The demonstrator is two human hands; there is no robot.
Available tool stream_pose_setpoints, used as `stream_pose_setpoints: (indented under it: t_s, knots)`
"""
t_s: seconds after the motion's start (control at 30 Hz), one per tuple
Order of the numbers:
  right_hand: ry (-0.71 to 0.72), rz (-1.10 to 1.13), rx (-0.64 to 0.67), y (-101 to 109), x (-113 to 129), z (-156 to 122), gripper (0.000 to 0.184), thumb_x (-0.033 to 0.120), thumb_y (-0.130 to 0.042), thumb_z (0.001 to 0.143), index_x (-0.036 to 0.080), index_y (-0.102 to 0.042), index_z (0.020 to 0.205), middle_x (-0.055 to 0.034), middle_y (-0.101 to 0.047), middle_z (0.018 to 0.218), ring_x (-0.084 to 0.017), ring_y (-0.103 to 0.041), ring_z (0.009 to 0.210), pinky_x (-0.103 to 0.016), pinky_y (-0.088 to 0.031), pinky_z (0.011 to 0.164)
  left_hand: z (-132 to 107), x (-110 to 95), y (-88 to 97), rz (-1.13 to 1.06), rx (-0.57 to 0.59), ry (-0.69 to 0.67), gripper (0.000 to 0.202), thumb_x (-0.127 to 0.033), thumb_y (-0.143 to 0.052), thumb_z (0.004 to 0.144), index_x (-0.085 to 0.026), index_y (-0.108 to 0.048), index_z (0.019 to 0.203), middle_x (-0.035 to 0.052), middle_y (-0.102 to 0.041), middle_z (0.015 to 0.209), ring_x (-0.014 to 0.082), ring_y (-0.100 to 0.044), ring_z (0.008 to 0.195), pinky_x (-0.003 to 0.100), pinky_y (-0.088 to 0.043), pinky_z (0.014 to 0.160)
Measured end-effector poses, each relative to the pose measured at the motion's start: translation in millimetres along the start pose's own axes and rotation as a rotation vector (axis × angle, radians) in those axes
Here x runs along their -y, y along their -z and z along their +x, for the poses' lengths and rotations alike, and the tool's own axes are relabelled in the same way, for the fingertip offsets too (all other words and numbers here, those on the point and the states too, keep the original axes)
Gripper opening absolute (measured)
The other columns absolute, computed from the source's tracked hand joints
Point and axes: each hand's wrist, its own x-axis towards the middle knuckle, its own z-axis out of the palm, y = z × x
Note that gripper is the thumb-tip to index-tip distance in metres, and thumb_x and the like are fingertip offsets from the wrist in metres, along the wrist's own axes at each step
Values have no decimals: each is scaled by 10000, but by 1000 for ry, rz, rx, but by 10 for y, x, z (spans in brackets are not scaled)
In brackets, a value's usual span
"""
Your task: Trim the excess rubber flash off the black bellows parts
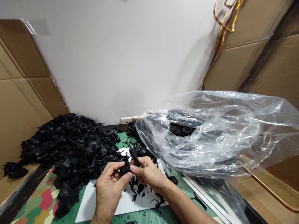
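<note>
My left hand point(109, 186) is closed around a small black ribbed rubber bellows point(124, 169), pinched between thumb and fingers. My right hand point(146, 173) is closed on a thin black tool point(135, 156) whose tip points up and left, right beside the bellows. Both hands hover over a white sheet point(121, 202) strewn with black rubber trimmings point(137, 189).
A big heap of black rubber bellows point(70, 143) fills the left of the floral green table point(44, 199). At right lies a large clear plastic bag point(217, 130) holding more black parts. Cardboard boxes point(21, 102) flank both sides; yellow-red wires point(221, 31) hang at upper right.
</note>
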Motion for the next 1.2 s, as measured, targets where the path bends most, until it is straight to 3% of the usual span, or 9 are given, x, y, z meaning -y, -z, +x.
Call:
stream_pose_setpoints:
  t_s: [0.33, 0.67, 0.83, 1.07, 1.2]
  knots:
    - [-26, -27, -27, -7, -39, 31, 350, 419, -766, 545, 173, -518, 577, 133, -308, 360, -14, -191, 315, -193, -130, 330, 8, 2, 6, 89, -24, -65, 178, -329, -801, 562, -211, -761, 689, -9, -603, 620, 114, -531, 509, 197, -452, 439]
    - [-25, -47, -9, -7, -54, 26, 412, 480, -784, 546, 173, -512, 586, 135, -309, 374, -10, -191, 312, -192, -145, 317, -20, 8, 21, 129, -9, -189, 147, -281, -796, 611, -219, -749, 736, -26, -593, 643, 109, -536, 528, 186, -447, 451]
    - [21, -19, 38, -13, -81, 14, 473, 549, -796, 541, 148, -580, 666, 120, -348, 406, -21, -231, 341, -184, -196, 324, -32, 31, 35, 189, 22, -276, 111, -268, -765, 672, -225, -740, 772, -24, -601, 669, 116, -551, 559, 193, -454, 478]
    - [-11, 1, 12, -47, -91, -18, 453, 469, -844, 506, 154, -551, 650, 100, -431, 457, -19, -280, 348, -187, -220, 331, -52, 23, 59, 267, 52, -401, 161, -150, -673, 731, -228, -726, 861, -6, -616, 752, 137, -600, 658, 214, -478, 550]
    - [-87, 108, 32, -66, -79, -28, 465, 397, -885, 437, 151, -550, 646, 104, -433, 448, -9, -261, 353, -189, -165, 343, -35, 30, 61, 278, 110, -404, 214, -122, -639, 729, -230, -726, 892, 6, -648, 785, 147, -622, 674, 220, -490, 551]
